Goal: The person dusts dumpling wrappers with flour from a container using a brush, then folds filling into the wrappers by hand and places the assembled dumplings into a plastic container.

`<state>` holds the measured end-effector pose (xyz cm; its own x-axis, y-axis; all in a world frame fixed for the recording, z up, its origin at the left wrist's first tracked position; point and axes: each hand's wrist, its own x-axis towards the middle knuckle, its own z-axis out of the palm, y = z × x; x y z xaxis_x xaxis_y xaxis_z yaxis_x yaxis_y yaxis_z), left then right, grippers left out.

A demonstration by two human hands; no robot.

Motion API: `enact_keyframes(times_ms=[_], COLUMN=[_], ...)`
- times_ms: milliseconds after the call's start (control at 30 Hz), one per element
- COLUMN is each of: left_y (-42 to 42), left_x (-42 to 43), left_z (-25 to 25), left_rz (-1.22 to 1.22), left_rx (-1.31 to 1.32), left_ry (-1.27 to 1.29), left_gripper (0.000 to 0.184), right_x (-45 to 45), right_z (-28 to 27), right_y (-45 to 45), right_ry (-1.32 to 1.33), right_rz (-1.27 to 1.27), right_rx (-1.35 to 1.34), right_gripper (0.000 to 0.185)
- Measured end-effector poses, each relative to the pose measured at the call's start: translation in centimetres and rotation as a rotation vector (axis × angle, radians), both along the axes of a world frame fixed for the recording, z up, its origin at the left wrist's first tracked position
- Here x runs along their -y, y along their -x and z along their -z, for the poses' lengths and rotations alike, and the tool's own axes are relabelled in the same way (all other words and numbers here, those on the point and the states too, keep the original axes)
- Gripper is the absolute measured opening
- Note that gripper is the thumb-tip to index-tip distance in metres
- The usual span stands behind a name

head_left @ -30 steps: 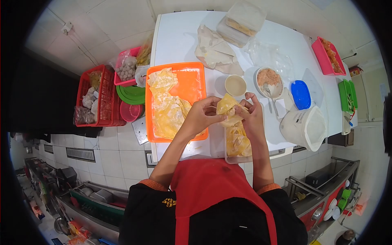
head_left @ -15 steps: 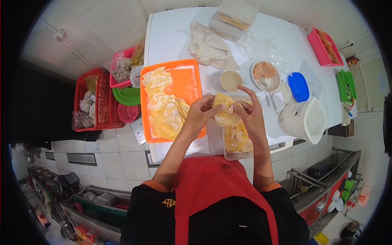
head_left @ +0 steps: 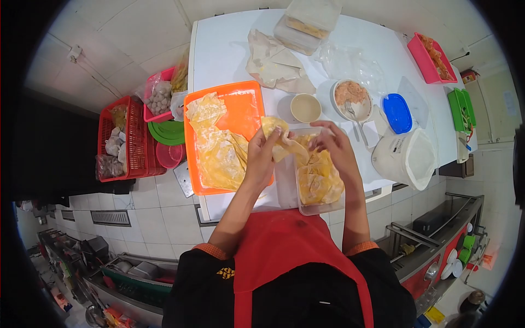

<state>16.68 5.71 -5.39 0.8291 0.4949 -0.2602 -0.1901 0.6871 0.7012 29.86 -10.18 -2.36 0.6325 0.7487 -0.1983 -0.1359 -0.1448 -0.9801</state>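
Between the thumb and fingers of my left hand point(head_left: 263, 153) is a folded yellow dough wrapper point(head_left: 280, 143). My right hand point(head_left: 334, 147) is just right of it with its fingers apart, above a clear container point(head_left: 307, 209) of filled yellow wrappers point(head_left: 320, 183). Left of my hands, floured dough sheets point(head_left: 219, 156) lie on an orange tray point(head_left: 240, 106). Beyond my hands stands a small cup point(head_left: 305, 108). Up and to the right, a white bowl point(head_left: 334, 101) holds pinkish filling point(head_left: 350, 93) and a fork point(head_left: 358, 124).
A white bucket point(head_left: 402, 158) and a blue lid point(head_left: 397, 113) are on the right. Crumpled paper point(head_left: 276, 63), a plastic bag point(head_left: 355, 68) and clear boxes point(head_left: 306, 27) lie toward the back. Red point(head_left: 136, 142) and pink baskets point(head_left: 158, 115) stand at the left.
Both hands held the wrapper before; now my right hand has come off it and moved right. My left hand has shifted slightly left with the wrapper. The camera view has shifted a little.
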Motion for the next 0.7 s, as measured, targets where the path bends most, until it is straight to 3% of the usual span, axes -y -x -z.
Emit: enact_keyframes(times_ms=[67,100,167,267,400,600,667,700], left_y=[-0.4,-0.6,-0.9,-1.0,-0.8,-0.9,-1.0,-1.0], left_x=[-0.8,-1.2,-1.8,-2.2,-2.8,-2.4,-2.3,-2.2], left_z=[-0.3,-0.5,-0.3,0.2,1.1,0.1,-0.4,-0.6], left_rz=[0.009,0.017,0.055,0.111,0.18,0.225,0.21,0.2], left_rx=[-0.038,-0.076,-0.102,-0.108,-0.06,-0.121,-0.119,-0.117], left_ry=[0.024,0.048,0.058,0.078,0.172,0.016,0.013,0.011], left_gripper=[0.032,0.033,0.036,0.038,0.038,0.043,0.044,0.044], right_x=[-0.9,-1.1,-1.6,-2.4,-2.8,-2.8,-2.7,-2.7], right_z=[2.0,3.2,5.1,5.1,5.1,2.9,1.9,1.8], right_y=[-1.8,-2.3,-3.1,-2.7,-2.3,-1.3,-0.6,-0.4], right_ry=[0.184,0.181,0.495,0.703,0.732,0.54,0.206,0.207], right_rz=[0.136,0.136,0.156,0.097,0.122,0.178,0.143,0.143], right_rx=[0.396,0.397,1.222,1.219,1.2,1.239,0.977,0.975], right_gripper=[0.03,0.03,0.041,0.048,0.05,0.058,0.061,0.061])
